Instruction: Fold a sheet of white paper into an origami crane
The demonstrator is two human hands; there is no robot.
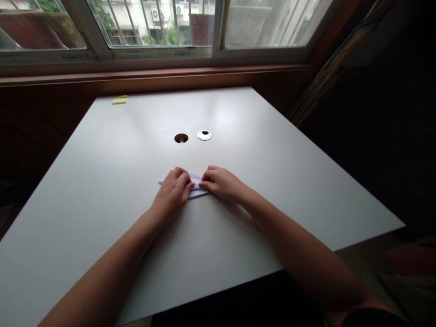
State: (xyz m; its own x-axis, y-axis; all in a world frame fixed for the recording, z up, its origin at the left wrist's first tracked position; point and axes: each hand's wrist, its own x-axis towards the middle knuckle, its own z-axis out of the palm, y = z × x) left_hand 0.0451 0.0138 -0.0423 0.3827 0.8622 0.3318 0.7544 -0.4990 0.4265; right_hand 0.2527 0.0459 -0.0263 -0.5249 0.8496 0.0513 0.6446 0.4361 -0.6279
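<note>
A small piece of folded white paper lies on the white table, between my two hands. Its narrow pointed end sticks out to the left, and a flap stands up slightly at the back. My left hand is closed on the paper's left part, thumb and curled fingers pressing it. On the right part, my right hand pinches the paper between thumb and fingers. Both hands cover much of the paper, so its full folded shape is hidden.
Beyond the hands, the tabletop has a round hole and a round metal grommet. Yellow sticky notes lie near the far left edge. A window with a wooden sill runs behind the table.
</note>
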